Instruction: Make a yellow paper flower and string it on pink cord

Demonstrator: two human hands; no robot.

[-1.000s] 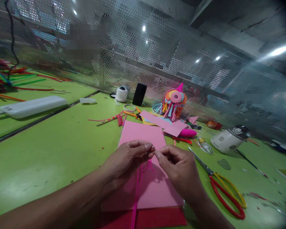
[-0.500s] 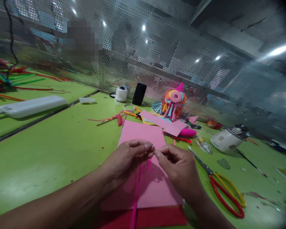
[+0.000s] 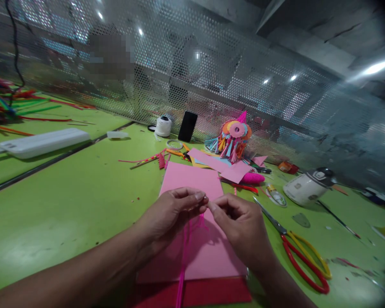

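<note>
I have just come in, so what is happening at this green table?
A person is doing fine handwork above a pink sheet. The left hand pinches a tiny piece, too small to identify; the right hand, thumb and finger drawn together, is close beside it. Bright pink strands run from below the left hand down across the sheet. Scissors lie to the right, and a tasselled ornament stands behind.

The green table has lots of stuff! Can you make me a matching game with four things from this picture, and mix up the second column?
Things:
1. Scissors
2. Bright pink strands
3. Light pink sheet
4. White roll

Clues:
A. Close to the mesh screen
B. Trailing below the left hand
C. Red and yellow handles
D. Red sheet showing at its near edge

Pairs: 1-C, 2-B, 3-D, 4-A
</note>
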